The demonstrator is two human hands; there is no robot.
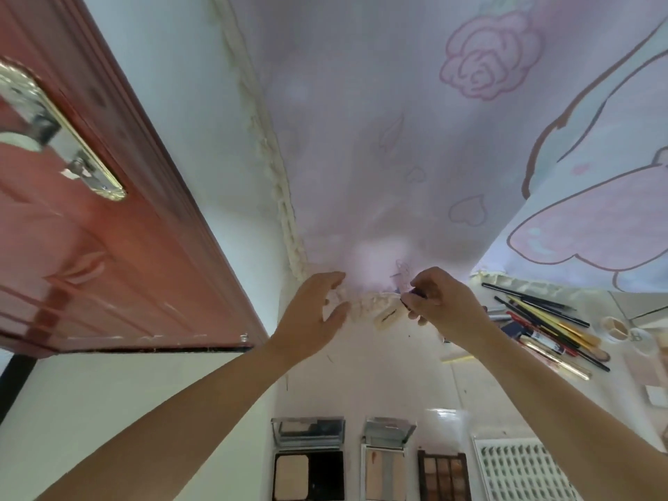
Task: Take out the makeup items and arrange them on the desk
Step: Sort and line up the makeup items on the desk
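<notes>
Both hands work at the far edge of the tabletop (pixel 397 374), where the pink printed curtain (pixel 397 139) comes down to meet it. Our right hand (pixel 444 305) pinches a small dark item (pixel 417 293) between thumb and fingertips; it is too small to name, perhaps a pencil or a slim tube. Our left hand (pixel 311 316) hangs with fingers spread and loosely bent, gripping nothing, just beside the lace trim (pixel 365 303) of the curtain.

The risk we see is the fabric: soft, thin cloth with a knotted cream edging could catch the item or drape over what lies beneath, and a tug might drag small pieces along the tabletop. A narrow pinch on a smooth, slim thing may also slip, we judge.

Already set out along the near edge are a black-framed powder compact (pixel 308 461) with its mirrored lid up, a slimmer silver palette (pixel 386 461), a brown eyeshadow palette (pixel 444 477) with a grid of pans, and a white tray of nail tips (pixel 520 471). Toward the right edge lies a loose fan of pencils and brushes (pixel 549 327), thin, round and apt to roll, with small round pots (pixel 614 329) beyond them.
</notes>
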